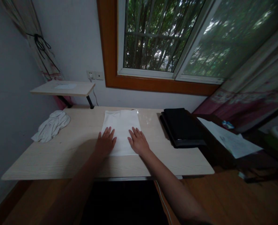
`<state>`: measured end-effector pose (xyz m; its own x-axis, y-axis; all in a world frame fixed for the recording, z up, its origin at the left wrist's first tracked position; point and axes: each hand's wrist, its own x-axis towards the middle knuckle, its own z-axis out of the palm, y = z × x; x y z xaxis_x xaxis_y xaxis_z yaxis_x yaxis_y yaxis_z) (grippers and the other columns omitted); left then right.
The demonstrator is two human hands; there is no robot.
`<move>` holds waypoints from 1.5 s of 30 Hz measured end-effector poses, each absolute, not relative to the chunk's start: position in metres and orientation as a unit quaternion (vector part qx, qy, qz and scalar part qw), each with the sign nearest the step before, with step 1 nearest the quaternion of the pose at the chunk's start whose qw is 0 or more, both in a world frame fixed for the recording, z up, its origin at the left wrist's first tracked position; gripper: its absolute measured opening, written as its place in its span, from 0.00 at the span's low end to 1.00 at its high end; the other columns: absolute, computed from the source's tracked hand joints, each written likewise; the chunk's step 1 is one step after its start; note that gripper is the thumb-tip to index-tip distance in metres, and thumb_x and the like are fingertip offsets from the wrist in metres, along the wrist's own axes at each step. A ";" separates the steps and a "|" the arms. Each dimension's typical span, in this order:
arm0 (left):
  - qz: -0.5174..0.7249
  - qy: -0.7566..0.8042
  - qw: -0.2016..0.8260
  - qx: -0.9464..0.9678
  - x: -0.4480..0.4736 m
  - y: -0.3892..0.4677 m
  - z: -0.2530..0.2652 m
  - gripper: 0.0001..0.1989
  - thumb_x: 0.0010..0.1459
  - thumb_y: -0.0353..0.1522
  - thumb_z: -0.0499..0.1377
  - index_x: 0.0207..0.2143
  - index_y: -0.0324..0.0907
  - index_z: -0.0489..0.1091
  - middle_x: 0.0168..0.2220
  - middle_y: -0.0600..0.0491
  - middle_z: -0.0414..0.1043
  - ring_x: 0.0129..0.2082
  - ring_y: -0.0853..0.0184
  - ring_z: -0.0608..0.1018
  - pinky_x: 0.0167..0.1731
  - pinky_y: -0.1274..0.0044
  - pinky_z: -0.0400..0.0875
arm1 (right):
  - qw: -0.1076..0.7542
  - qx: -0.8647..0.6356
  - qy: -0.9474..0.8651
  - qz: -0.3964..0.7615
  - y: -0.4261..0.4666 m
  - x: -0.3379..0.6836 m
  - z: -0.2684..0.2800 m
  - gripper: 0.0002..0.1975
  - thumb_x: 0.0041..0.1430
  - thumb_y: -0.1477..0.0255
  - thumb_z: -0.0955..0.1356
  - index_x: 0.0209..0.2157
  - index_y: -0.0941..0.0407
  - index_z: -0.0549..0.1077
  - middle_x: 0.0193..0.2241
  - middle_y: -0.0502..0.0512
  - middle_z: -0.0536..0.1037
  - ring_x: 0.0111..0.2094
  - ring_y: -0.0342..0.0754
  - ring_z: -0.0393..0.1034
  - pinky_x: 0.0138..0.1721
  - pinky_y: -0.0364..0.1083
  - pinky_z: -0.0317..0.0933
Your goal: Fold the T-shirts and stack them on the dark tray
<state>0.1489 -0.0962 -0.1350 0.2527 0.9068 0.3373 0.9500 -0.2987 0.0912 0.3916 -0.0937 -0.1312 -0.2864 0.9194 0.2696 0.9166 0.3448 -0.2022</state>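
A white cloth point(121, 122), roughly rectangular and spread flat, lies on the pale wooden desk point(157, 162). My left hand point(105, 142) rests palm down on its left side, fingers extended and a little apart. On the right side of the cloth, my right hand point(139, 140) is also laid flat, with its fingers spread. Neither hand grips anything. The middle of the cloth shows between the two hands, and its far edge lies beyond the fingertips.
A crumpled white cloth point(52, 125) lies at the desk's left edge, below a small raised shelf point(80, 89). Black folders or flat cases point(182, 126) are stacked at the right. Farther right, a paper sheet point(228, 137) lies on a dark surface. A window point(162, 37) is behind the desk.
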 end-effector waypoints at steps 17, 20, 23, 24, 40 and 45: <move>-0.157 -0.585 0.032 -0.795 0.136 -0.092 -0.141 0.27 0.71 0.39 0.46 0.68 0.40 0.61 0.72 0.43 0.55 0.72 0.49 0.58 0.68 0.53 0.55 | 0.153 -0.578 -0.802 -0.012 -0.103 0.401 -0.135 0.28 0.74 0.62 0.60 0.71 0.50 0.58 0.73 0.61 0.51 0.73 0.59 0.47 0.70 0.63 0.46; -0.152 -0.581 0.029 -0.799 0.135 -0.093 -0.143 0.28 0.71 0.39 0.46 0.68 0.39 0.60 0.72 0.42 0.55 0.72 0.48 0.58 0.68 0.52 0.55 | 0.153 -0.580 -0.800 -0.012 -0.107 0.400 -0.134 0.27 0.74 0.62 0.60 0.71 0.50 0.58 0.73 0.61 0.51 0.73 0.59 0.46 0.70 0.63 0.46; -0.156 -0.576 0.037 -0.802 0.136 -0.098 -0.143 0.27 0.71 0.39 0.46 0.68 0.40 0.60 0.72 0.43 0.56 0.72 0.49 0.58 0.68 0.53 0.55 | 0.152 -0.581 -0.799 -0.012 -0.112 0.400 -0.133 0.27 0.74 0.62 0.60 0.71 0.50 0.59 0.73 0.61 0.51 0.73 0.59 0.46 0.70 0.63 0.46; -0.157 -0.574 0.040 -0.802 0.136 -0.101 -0.143 0.27 0.71 0.39 0.46 0.68 0.40 0.60 0.72 0.43 0.56 0.72 0.49 0.58 0.68 0.53 0.54 | 0.153 -0.581 -0.799 -0.012 -0.114 0.400 -0.133 0.27 0.74 0.62 0.60 0.71 0.50 0.59 0.73 0.61 0.51 0.73 0.59 0.46 0.70 0.64 0.46; -0.178 -0.585 0.034 -0.791 0.140 -0.151 -0.143 0.28 0.70 0.39 0.48 0.70 0.45 0.58 0.72 0.43 0.53 0.73 0.47 0.55 0.68 0.46 0.50 | 0.155 -0.573 -0.805 -0.002 -0.157 0.404 -0.129 0.28 0.73 0.64 0.61 0.72 0.48 0.57 0.74 0.58 0.47 0.74 0.59 0.44 0.71 0.65 0.44; -0.149 -0.550 0.053 -0.820 0.149 -0.117 -0.129 0.26 0.70 0.38 0.48 0.68 0.42 0.62 0.71 0.40 0.57 0.72 0.47 0.57 0.69 0.45 0.43 | 0.159 -0.572 -0.805 -0.002 -0.157 0.405 -0.130 0.28 0.73 0.64 0.61 0.72 0.47 0.56 0.74 0.57 0.48 0.74 0.59 0.44 0.70 0.66 0.44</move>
<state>0.1492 -0.1167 -0.1290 0.3506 0.8862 0.3029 0.9176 -0.3898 0.0782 0.4048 -0.1565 -0.1296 -0.2960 0.9197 0.2581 0.9210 0.3464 -0.1783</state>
